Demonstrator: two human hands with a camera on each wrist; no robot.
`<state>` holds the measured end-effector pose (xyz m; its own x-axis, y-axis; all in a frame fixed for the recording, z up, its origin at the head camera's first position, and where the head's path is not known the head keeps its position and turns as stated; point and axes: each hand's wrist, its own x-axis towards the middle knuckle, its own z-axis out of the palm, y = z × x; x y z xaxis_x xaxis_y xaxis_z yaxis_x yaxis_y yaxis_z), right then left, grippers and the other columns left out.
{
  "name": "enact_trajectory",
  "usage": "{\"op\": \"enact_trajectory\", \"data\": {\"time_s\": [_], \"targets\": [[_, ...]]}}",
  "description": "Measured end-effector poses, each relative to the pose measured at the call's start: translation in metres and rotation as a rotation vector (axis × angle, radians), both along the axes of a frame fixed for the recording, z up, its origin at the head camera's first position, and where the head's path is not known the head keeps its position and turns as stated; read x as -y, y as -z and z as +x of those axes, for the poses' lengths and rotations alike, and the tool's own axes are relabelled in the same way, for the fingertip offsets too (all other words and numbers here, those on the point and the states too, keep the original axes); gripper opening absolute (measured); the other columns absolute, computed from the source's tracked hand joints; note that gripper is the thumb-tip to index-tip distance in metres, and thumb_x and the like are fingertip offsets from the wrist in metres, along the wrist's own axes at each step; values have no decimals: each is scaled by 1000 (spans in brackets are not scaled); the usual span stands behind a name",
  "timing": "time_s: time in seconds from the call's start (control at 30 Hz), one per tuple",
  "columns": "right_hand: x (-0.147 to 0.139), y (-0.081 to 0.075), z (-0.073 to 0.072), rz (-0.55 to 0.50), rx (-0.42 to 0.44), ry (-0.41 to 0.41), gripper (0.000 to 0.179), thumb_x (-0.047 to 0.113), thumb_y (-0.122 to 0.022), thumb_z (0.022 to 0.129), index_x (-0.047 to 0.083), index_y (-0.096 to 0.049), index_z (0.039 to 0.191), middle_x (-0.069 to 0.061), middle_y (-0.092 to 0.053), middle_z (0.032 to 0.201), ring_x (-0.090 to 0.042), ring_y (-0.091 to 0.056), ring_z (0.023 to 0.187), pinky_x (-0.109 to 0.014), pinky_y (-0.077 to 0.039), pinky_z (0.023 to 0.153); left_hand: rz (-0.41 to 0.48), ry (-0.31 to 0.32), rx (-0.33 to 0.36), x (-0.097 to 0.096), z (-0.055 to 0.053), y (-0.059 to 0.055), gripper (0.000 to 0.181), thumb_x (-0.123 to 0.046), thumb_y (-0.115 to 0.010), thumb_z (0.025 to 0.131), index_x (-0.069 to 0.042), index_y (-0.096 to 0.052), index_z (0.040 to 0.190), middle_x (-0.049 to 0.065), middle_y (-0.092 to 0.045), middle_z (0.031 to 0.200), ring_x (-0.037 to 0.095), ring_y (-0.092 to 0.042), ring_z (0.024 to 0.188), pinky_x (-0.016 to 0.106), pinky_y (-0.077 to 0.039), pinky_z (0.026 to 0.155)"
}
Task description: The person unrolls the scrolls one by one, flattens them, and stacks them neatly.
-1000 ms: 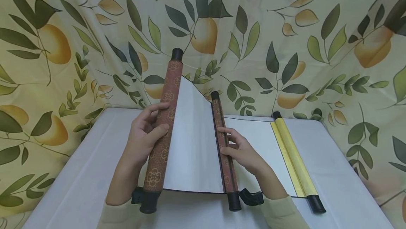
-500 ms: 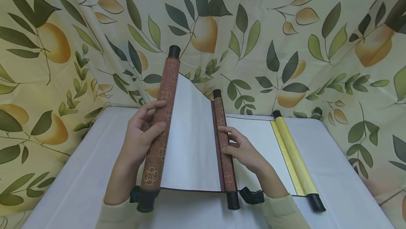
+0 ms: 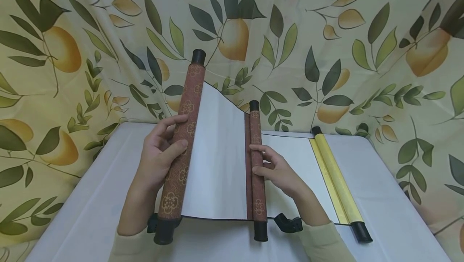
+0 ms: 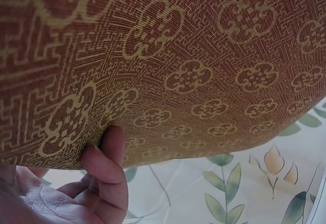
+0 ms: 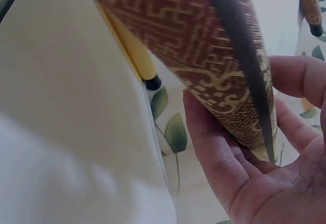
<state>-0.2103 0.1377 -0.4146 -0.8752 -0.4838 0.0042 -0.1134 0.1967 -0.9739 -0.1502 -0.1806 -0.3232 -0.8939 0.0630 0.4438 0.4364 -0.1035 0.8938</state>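
Observation:
A red hanging scroll with gold flower patterns is raised above the table, partly unrolled, white paper [image 3: 222,153] stretched between its two rollers. My left hand [image 3: 157,157] grips the thicker roll [image 3: 192,88] at mid-length, thumb in front. In the left wrist view, curled fingers [image 4: 107,175] rest against the patterned backing [image 4: 219,66]. The thinner roller [image 3: 258,201], with black end knobs, is pinched by my right hand [image 3: 277,171]. Thumb and fingers close around its patterned cloth [image 5: 188,46] in the right wrist view, where a dark strip runs along it.
On the white table [image 3: 391,197], behind and right of my hands, a yellow scroll [image 3: 338,177] with black knobs lies with its white sheet [image 3: 290,149] spread leftward. A fruit-and-leaf patterned curtain [image 3: 282,52] hangs behind the table. Black wrist devices [image 3: 288,223] sit near the sleeves.
The thinner roller has turned in my right hand and stands more upright, showing a wider red strip beside the paper. The thick roll has shifted slightly left.

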Motion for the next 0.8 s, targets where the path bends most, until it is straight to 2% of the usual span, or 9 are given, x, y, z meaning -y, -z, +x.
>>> {"op": "enact_trajectory", "data": {"time_s": [0.23, 0.43, 0.8], "targets": [[-1, 1, 0, 13, 5, 20, 59, 6, -60, 95, 21, -42, 149, -16, -40, 148, -39, -57, 121, -45, -57, 86, 3, 0, -17, -1, 2, -1, 49, 6, -54, 92, -6, -52, 139, 22, -54, 119, 27, -67, 97, 35, -60, 74], [-4, 2, -2, 2, -2, 5, 58, 5, -58, 95, 22, -43, 148, -15, -37, 151, -39, -56, 122, -45, -57, 87, 18, 1, -22, -1, 6, -4, 48, 7, -54, 92, -5, -53, 139, 22, -55, 120, 27, -66, 98, 35, -60, 74], [-4, 2, -2, -2, 0, 0, 59, 7, -62, 95, 22, -42, 148, -16, -37, 151, -41, -54, 125, -46, -57, 87, 23, 13, -62, -2, 12, -8, 47, 6, -56, 92, -4, -52, 138, 23, -56, 120, 27, -66, 99, 34, -59, 75]]}}
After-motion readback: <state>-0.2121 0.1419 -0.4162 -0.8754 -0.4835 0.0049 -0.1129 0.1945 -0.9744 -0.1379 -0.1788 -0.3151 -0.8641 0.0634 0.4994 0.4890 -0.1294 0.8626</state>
